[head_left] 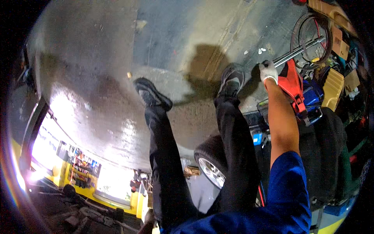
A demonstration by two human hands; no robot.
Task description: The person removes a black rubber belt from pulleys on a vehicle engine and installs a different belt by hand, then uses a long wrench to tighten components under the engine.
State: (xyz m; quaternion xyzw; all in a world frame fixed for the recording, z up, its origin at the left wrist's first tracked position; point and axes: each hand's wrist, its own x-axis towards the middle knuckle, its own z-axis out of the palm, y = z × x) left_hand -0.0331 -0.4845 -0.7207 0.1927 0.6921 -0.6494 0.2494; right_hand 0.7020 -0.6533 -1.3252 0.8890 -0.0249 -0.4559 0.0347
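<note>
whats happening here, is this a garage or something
It looks like a workshop floor. A person in black trousers and dark shoes stands on bare concrete, seen from above. Their right hand, in a white glove, grips the long metal handle of a red floor jack. A car wheel sits beside their right leg. The left hand is out of view.

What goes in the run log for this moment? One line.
right hand: gloved, grips metal bar | left hand: not in view | beside: red jack, wheel
</note>
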